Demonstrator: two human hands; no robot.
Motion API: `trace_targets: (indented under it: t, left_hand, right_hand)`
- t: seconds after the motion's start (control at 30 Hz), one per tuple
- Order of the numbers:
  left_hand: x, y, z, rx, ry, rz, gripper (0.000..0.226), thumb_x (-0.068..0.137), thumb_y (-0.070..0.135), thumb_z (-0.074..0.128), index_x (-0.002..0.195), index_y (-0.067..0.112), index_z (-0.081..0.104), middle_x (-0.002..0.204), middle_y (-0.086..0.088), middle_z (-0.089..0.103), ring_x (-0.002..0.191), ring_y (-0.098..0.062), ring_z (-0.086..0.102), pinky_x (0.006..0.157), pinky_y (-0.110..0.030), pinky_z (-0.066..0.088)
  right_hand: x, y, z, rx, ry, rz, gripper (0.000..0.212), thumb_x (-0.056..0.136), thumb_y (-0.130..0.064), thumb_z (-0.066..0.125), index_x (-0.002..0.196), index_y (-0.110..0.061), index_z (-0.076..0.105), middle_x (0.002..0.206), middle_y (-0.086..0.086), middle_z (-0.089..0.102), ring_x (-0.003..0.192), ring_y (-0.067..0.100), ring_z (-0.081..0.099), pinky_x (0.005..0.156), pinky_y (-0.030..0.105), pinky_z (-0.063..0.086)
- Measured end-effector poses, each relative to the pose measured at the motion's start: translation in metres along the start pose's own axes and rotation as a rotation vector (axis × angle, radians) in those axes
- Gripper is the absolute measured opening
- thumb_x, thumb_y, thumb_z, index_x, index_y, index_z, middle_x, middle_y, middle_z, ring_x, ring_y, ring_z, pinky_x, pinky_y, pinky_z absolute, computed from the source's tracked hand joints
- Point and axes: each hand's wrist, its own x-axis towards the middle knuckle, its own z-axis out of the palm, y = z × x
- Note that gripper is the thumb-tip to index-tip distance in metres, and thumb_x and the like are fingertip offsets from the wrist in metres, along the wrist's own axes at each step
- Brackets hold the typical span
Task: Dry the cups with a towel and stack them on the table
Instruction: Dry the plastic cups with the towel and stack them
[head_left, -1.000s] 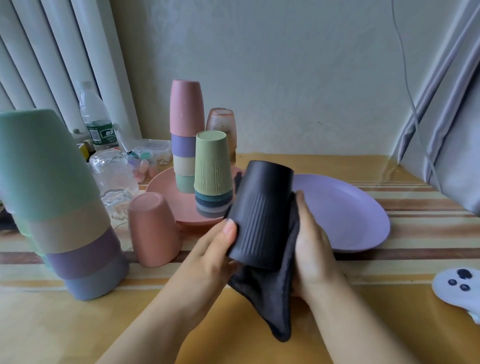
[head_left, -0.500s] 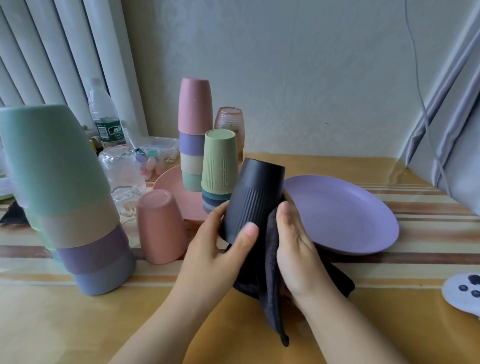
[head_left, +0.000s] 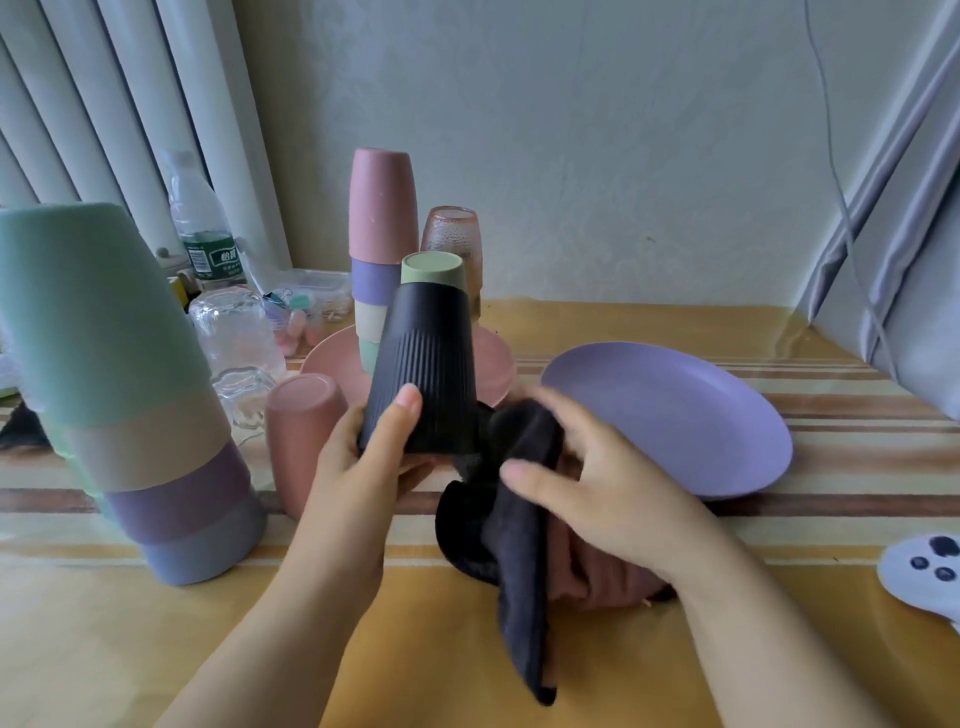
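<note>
My left hand (head_left: 363, 467) grips a black ribbed cup (head_left: 423, 374) upside down by its rim, lifted above the table. The cup hides most of a green-topped cup stack (head_left: 431, 267) standing on the pink plate (head_left: 327, 364). My right hand (head_left: 597, 488) is just right of the cup, apart from it, and holds a dark towel (head_left: 519, 535) that drapes down to the table. A tall stack of cups (head_left: 130, 415) stands near left, and another with a pink top (head_left: 384, 234) stands on the pink plate. A single pink cup (head_left: 304, 431) sits upside down beside my left hand.
A purple plate (head_left: 675, 415) lies to the right. An amber glass (head_left: 452, 234), clear glass jars (head_left: 239, 332), a water bottle (head_left: 202, 234) and a small plastic box (head_left: 317, 291) crowd the back left. A white controller (head_left: 924, 571) lies at the right edge. Curtains hang on both sides.
My left hand has lifted the black cup up and away from the towel. My right hand has come off the cup and moved right and down with the towel.
</note>
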Motion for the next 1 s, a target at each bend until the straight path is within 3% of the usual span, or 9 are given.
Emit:
trace_targets:
  t: [0.1,0.27,0.4,0.53,0.63,0.77,0.83,0.9,1.0]
  left_hand:
    - [0.0,0.002,0.0,0.0,0.002,-0.038,0.062,0.072,0.055,0.06,0.117,0.014,0.061,0.099,-0.009,0.075,0.089,-0.023,0.073,0.08,-0.039,0.054]
    - [0.001,0.005,-0.001,0.07,0.049,-0.033,0.038,0.089,0.046,0.058,0.113,0.017,0.061,0.097,-0.008,0.075,0.081,-0.025,0.073,0.073,-0.044,0.056]
    - [0.001,0.002,0.0,0.089,0.028,-0.073,0.032,0.09,0.044,0.057,0.109,0.019,0.061,0.092,-0.01,0.076,0.085,-0.028,0.073,0.075,-0.043,0.058]
    - [-0.001,0.002,0.001,0.087,-0.01,-0.109,0.03,0.089,0.045,0.057,0.109,0.023,0.061,0.088,-0.009,0.076,0.081,-0.025,0.074,0.071,-0.035,0.055]
    - [-0.005,0.007,0.001,0.084,-0.006,-0.037,0.039,0.081,0.049,0.068,0.11,0.023,0.063,0.093,-0.003,0.076,0.084,-0.023,0.073,0.071,-0.039,0.057]
    - [-0.012,0.012,0.0,0.046,-0.128,0.104,0.043,0.071,0.055,0.059,0.107,0.034,0.066,0.106,0.001,0.073,0.099,-0.02,0.07,0.076,-0.045,0.058]
    - [-0.014,0.011,0.003,0.089,-0.176,0.127,0.045,0.065,0.056,0.059,0.103,0.033,0.068,0.101,0.008,0.074,0.097,-0.008,0.069,0.077,-0.029,0.056]
    - [-0.013,0.006,0.006,0.183,-0.153,0.136,0.052,0.059,0.06,0.061,0.103,0.032,0.065,0.095,0.015,0.072,0.09,-0.001,0.068,0.075,-0.019,0.05]
    - [-0.007,-0.001,0.005,0.184,-0.059,0.085,0.049,0.059,0.064,0.064,0.1,0.037,0.064,0.095,0.013,0.072,0.092,-0.012,0.07,0.083,-0.037,0.056]
  right_hand:
    - [-0.002,0.002,0.004,0.028,-0.27,0.053,0.085,0.071,-0.076,0.052,0.144,-0.048,0.019,0.127,-0.028,0.056,0.124,-0.009,0.044,0.111,0.034,0.031]
    - [-0.002,0.001,-0.018,-0.127,0.087,0.11,0.03,0.087,-0.043,0.06,0.115,-0.032,0.058,0.097,-0.016,0.069,0.086,0.001,0.065,0.086,0.029,0.051]
    - [-0.01,-0.001,-0.014,-0.526,-0.077,0.289,0.05,0.075,-0.05,0.068,0.12,-0.035,0.054,0.114,-0.019,0.059,0.097,0.0,0.055,0.087,0.024,0.045]
    - [-0.008,-0.004,-0.009,-0.605,0.003,0.333,0.049,0.087,-0.052,0.055,0.128,-0.026,0.051,0.124,-0.007,0.054,0.111,0.012,0.052,0.087,0.026,0.042]
    - [-0.01,-0.001,-0.019,-0.703,-0.018,0.365,0.032,0.088,-0.046,0.058,0.114,-0.028,0.057,0.106,-0.011,0.053,0.104,0.011,0.053,0.088,0.027,0.044]
    - [-0.01,-0.002,-0.022,-0.729,0.04,0.34,0.024,0.088,-0.039,0.06,0.085,-0.016,0.062,0.072,-0.006,0.053,0.075,0.016,0.054,0.068,0.032,0.044]
    - [-0.009,-0.003,-0.026,-0.573,0.098,0.306,0.031,0.092,-0.039,0.053,0.076,-0.013,0.059,0.069,0.006,0.057,0.067,0.019,0.052,0.063,0.033,0.041]
    - [-0.008,-0.009,-0.029,-0.056,0.192,0.273,0.026,0.095,-0.032,0.052,0.083,-0.013,0.063,0.088,0.017,0.066,0.077,0.017,0.058,0.073,0.034,0.044]
    - [-0.006,-0.021,-0.029,0.767,0.281,0.244,0.021,0.088,-0.022,0.056,0.095,-0.006,0.066,0.093,0.013,0.071,0.086,0.018,0.067,0.074,0.032,0.055]
